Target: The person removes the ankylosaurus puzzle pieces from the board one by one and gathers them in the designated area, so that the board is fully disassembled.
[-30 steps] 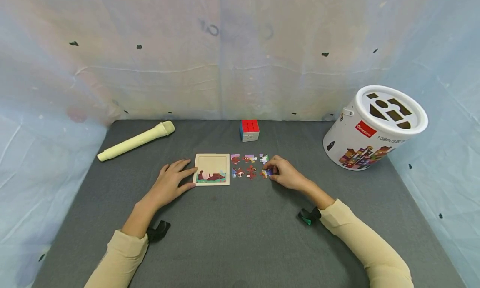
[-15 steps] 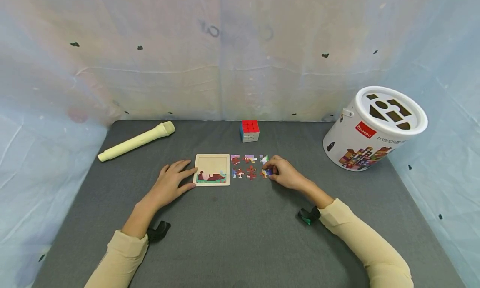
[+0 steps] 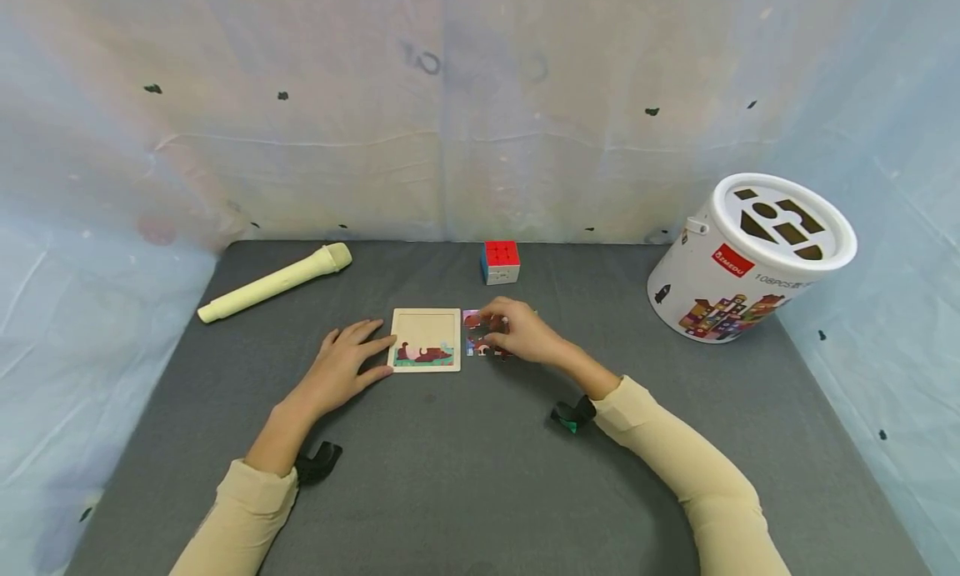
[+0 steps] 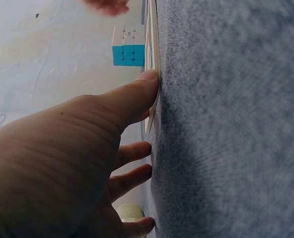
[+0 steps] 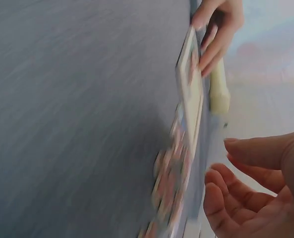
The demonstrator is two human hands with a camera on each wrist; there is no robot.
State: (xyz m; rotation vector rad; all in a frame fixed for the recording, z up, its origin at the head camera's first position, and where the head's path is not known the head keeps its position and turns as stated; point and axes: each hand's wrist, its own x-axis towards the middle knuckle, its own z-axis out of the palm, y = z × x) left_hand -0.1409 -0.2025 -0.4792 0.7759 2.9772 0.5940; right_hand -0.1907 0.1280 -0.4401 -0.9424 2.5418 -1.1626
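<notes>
A square wooden puzzle tray (image 3: 426,317) lies flat on the dark cloth, its lower part filled with brown, pink and green pieces. My left hand (image 3: 343,366) rests at its left edge, thumb and index finger touching the rim, other fingers spread on the cloth. In the left wrist view the thumb (image 4: 137,91) presses that rim. Loose jigsaw pieces (image 3: 474,346) lie right of the tray. Over them hovers my right hand (image 3: 528,333), thumb and fingers apart and bent; nothing shows between them. It hides several pieces. The right wrist view blurs the pieces (image 5: 169,178).
A red-topped puzzle cube (image 3: 501,263) sits behind the pieces. Back left lies a pale yellow microphone-shaped object (image 3: 273,284). A white block bucket (image 3: 742,267) with cut-out shapes in its lid stands back right. Plastic sheeting rises behind the table.
My right hand has moved left from the rightmost pieces to above the middle ones, its fingers spreading apart. The left hand and tray stay in place.
</notes>
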